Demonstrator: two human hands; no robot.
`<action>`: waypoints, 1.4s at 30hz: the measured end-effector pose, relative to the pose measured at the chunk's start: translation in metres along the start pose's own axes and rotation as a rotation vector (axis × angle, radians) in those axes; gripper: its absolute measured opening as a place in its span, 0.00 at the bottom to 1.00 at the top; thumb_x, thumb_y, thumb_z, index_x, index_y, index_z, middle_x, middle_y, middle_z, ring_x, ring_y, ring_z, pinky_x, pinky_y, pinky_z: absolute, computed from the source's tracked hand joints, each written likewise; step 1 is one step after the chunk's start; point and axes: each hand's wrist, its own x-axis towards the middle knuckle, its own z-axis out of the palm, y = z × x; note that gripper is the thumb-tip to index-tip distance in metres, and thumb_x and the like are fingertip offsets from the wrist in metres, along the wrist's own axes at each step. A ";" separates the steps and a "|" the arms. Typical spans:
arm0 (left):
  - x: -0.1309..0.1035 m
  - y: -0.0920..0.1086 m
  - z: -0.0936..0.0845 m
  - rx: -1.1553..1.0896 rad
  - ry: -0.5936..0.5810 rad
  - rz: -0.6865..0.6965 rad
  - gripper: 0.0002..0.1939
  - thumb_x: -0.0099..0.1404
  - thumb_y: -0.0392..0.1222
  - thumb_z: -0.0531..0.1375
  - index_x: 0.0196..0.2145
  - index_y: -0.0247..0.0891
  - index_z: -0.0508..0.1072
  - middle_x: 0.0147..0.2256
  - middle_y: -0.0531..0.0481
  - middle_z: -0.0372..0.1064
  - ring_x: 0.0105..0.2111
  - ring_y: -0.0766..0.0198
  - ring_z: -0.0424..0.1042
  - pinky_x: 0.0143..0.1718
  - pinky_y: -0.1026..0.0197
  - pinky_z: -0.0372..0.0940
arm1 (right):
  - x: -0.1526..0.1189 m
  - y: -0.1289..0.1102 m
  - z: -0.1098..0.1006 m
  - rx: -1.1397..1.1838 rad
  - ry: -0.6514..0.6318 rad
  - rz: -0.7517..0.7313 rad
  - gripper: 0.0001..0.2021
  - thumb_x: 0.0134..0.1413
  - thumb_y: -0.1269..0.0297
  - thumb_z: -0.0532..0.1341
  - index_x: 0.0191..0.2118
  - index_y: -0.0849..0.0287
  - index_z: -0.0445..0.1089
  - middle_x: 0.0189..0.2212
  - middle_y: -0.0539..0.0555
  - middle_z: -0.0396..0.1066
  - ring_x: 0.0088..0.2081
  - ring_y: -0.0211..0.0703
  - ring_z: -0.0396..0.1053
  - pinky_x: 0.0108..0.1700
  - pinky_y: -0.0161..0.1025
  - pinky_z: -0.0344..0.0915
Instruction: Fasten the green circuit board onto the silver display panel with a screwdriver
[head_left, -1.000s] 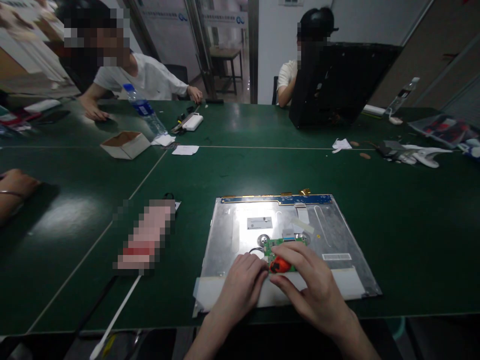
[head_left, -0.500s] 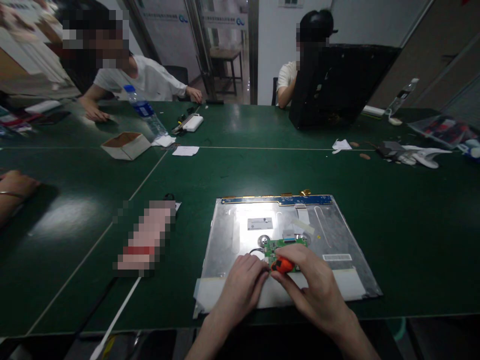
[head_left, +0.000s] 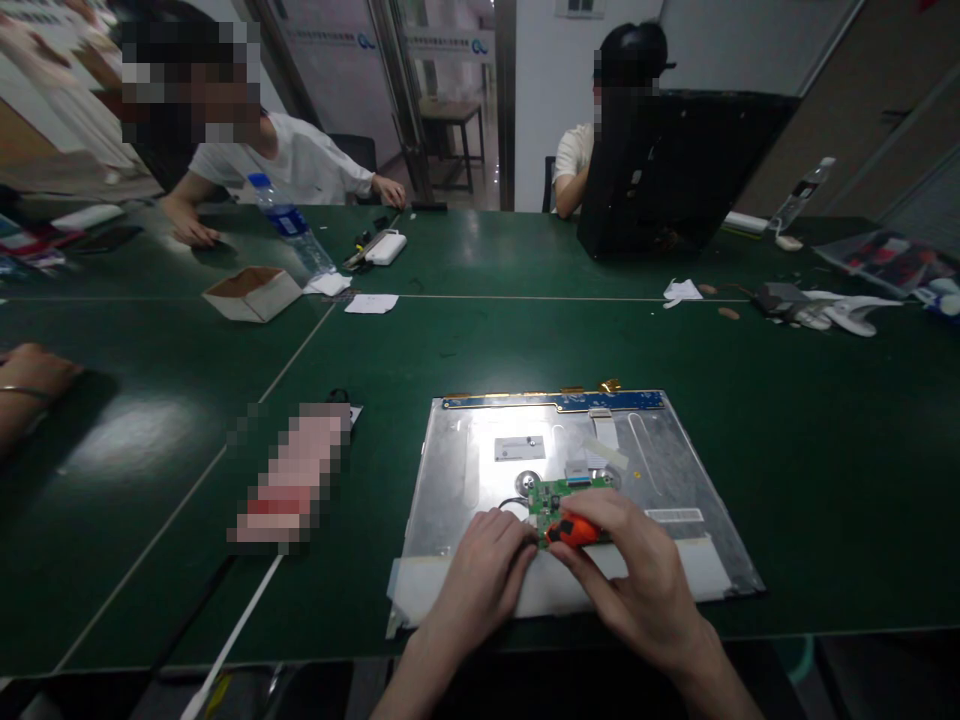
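Note:
A silver display panel lies face down on the green table, with a blue strip board along its far edge. On its near part sits a small green circuit board, with a ribbon cable at its far side and dark wires at its left. My left hand is closed, its fingertips pinching the board's near left corner. Between the thumb and fingers of my right hand is a stubby orange-and-black screwdriver, tilted over the board; its tip is hidden.
Left of the panel lies a blurred pink phone-shaped object with a white cable. Farther off are a paper box, a water bottle, white gloves and a large black casing. Two people sit opposite; another person's hand rests at left.
My right hand and the screwdriver have shifted slightly right, and the handle now leans more to the side. My left hand stays at the board's corner.

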 end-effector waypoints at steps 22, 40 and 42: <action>0.001 0.004 -0.011 -0.170 0.111 -0.086 0.05 0.68 0.37 0.54 0.41 0.39 0.68 0.34 0.48 0.69 0.34 0.57 0.69 0.36 0.58 0.63 | -0.017 0.089 -0.064 0.264 0.622 0.708 0.20 0.41 0.60 0.73 0.38 0.56 0.65 0.35 0.53 0.75 0.34 0.45 0.75 0.34 0.41 0.73; 0.107 -0.023 -0.033 0.248 -0.135 -0.078 0.06 0.65 0.31 0.57 0.38 0.37 0.71 0.38 0.45 0.69 0.38 0.57 0.68 0.38 0.58 0.63 | 0.044 0.172 -0.045 0.714 0.258 0.816 0.24 0.27 0.50 0.75 0.26 0.56 0.64 0.26 0.49 0.71 0.29 0.41 0.72 0.32 0.38 0.73; 0.110 -0.023 -0.031 0.313 -0.180 -0.066 0.06 0.65 0.30 0.56 0.36 0.36 0.72 0.38 0.45 0.69 0.37 0.57 0.68 0.37 0.59 0.62 | 0.044 0.174 -0.044 0.725 0.243 0.823 0.24 0.28 0.50 0.75 0.26 0.56 0.64 0.26 0.49 0.72 0.28 0.41 0.72 0.31 0.38 0.72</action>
